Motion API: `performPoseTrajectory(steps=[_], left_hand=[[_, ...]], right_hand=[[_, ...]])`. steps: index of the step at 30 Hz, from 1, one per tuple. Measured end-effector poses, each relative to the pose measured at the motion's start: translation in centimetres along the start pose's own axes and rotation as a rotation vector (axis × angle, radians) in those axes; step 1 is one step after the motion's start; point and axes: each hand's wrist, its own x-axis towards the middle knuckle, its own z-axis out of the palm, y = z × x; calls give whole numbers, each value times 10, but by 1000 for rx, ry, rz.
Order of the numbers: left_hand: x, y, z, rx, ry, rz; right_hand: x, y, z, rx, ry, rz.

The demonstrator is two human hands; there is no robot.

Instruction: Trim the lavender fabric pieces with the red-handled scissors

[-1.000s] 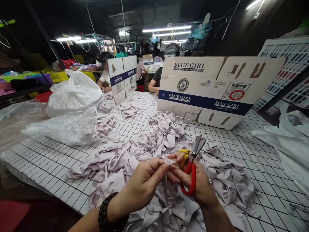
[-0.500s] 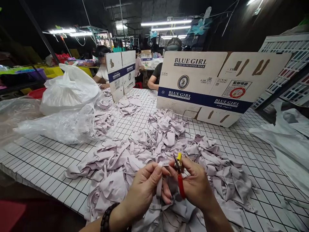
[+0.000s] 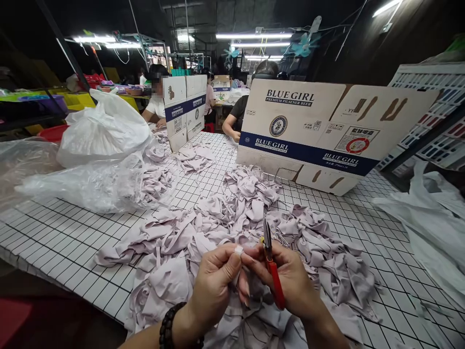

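My left hand (image 3: 216,276), with a dark beaded bracelet at the wrist, pinches the edge of a pale lilac cloth piece. A small white tab (image 3: 239,249) sticks up between its thumb and forefinger. In my right hand (image 3: 290,276) are red-handled snips (image 3: 276,283), their dark blades pointing up and away from the cloth. The fingertips of that hand touch the cloth beside my left thumb. Beneath and in front of both hands spreads a heap of pale lilac fabric pieces (image 3: 170,276); much of the held piece is hidden by my fingers.
A grid-patterned table (image 3: 72,242) carries the heap. Clear plastic bags (image 3: 83,184) and a white bag (image 3: 105,131) lie left. Cardboard panels (image 3: 305,131) stand upright across the table, with people behind them. Another white bag (image 3: 432,208) and a plastic crate (image 3: 432,92) are at right.
The snips have turned in my right hand, so the blades now point more upward. The white tab now shows at my left fingertips. Both hands stay close together.
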Motion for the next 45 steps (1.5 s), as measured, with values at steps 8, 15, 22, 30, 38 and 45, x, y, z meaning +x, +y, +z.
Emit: performPoseTrajectory(steps=[8, 15, 22, 30, 38, 45], left_hand=[[3, -8, -14, 339, -9, 258], [2, -16, -20, 491, -63, 341], [1, -12, -21, 451, -98, 265], [0, -5, -17, 462, -99, 157], [-1, -4, -18, 464, -107, 138], [-2, -4, -17, 440, -135, 110]], right_hand=[[-29, -40, -34, -603, -101, 100], [-38, -45, -24, -902, -91, 116], [-36, -38, -19, -946, -34, 8], [-37, -34, -20, -1040, 55, -168], [-38, -27, -19, -1060, 77, -217], [-39, -22, -20, -1058, 105, -272]])
